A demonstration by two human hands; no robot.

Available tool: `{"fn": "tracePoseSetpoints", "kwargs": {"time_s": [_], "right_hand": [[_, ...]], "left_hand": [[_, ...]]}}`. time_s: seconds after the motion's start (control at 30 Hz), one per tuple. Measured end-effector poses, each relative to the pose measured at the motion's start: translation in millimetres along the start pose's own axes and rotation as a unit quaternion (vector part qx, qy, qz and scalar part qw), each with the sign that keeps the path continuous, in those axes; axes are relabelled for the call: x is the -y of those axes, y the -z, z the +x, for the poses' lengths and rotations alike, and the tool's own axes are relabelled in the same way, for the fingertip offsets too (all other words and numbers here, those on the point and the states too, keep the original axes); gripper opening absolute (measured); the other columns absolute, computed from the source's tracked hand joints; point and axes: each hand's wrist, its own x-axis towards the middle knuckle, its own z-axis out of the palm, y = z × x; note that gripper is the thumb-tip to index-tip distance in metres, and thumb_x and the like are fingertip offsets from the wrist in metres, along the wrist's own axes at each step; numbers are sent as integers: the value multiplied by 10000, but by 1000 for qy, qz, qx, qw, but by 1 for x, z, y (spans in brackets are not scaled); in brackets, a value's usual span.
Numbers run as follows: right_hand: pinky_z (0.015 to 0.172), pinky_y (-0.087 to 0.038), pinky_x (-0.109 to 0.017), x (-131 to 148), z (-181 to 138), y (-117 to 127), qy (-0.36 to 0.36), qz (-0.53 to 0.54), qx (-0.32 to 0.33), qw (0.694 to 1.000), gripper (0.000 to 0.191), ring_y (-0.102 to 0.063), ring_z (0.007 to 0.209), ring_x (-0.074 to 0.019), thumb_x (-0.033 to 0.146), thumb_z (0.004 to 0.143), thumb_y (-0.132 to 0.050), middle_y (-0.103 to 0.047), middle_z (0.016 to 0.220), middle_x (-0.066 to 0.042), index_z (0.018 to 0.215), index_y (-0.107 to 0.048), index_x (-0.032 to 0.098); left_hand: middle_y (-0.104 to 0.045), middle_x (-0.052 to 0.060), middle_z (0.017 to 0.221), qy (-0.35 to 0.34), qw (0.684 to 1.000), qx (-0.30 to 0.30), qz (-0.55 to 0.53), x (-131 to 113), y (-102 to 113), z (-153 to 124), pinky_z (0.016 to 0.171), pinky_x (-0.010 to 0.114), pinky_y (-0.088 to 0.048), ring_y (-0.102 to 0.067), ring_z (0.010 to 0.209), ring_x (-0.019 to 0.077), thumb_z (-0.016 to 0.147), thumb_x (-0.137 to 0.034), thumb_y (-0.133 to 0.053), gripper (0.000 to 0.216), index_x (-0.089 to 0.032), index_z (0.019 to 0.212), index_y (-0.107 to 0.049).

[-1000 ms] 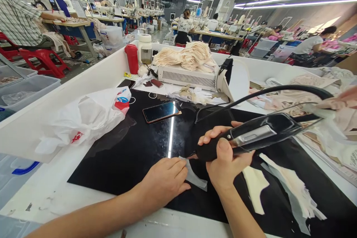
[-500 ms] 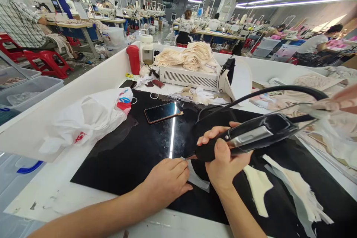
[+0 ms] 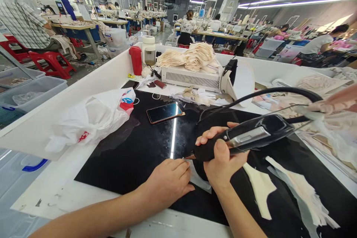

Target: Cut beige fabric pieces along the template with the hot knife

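My right hand (image 3: 221, 160) is wrapped round a black corded hand tool (image 3: 248, 137), whose tip points down-left at a small translucent fabric piece (image 3: 199, 178) on the black mat (image 3: 134, 148). My left hand (image 3: 167, 180) lies on the mat with its fingers curled together, pressing the left edge of that fabric piece. The tool's black cable (image 3: 267, 93) arcs up and away to the right.
Cut cream fabric scraps (image 3: 290, 189) lie right of my hands. A phone (image 3: 164, 112) lies further back on the mat and a white plastic bag (image 3: 95, 117) at left. A white box (image 3: 191, 78) bears stacked fabric; a red cup (image 3: 136, 60) stands behind. Another person's hand (image 3: 334, 102) enters at right.
Nothing has visibly changed with the hands or the tool; only the camera view has shifted slightly.
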Motion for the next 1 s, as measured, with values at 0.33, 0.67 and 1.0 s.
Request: {"fn": "tracePoseSetpoints", "kwargs": {"time_s": [0.33, 0.67, 1.0], "right_hand": [[556, -569, -324, -2, -1, 0, 0, -13, -5, 1000, 378, -618, 594, -123, 280, 872, -753, -648, 829, 62, 1181, -537, 285], [553, -564, -308, 7, 5, 3, -4, -14, -8, 1000, 386, -609, 602, -122, 296, 864, -769, -651, 811, 55, 1184, -552, 277], [513, -566, -300, 49, -10, 53, -34, -48, 21, 998, 377, -619, 599, -133, 329, 848, -794, -651, 803, 38, 1170, -606, 273]], "left_hand": [[-735, 97, 1207, -1, 1000, -7, -2, 0, 1, 0, 862, 327, -566, -685, 1136, 215, 1040, -479, -595, 378, -117, 1122, -666], [-701, 88, 1260, 4, 1000, -1, -27, 1, 2, 0, 878, 355, -574, -681, 1143, 238, 1016, -415, -649, 313, -151, 1184, -632], [-685, 101, 1261, -8, 999, -18, -35, 3, 5, -2, 935, 385, -567, -669, 1154, 247, 1046, -374, -590, 254, -172, 1194, -631]]}}
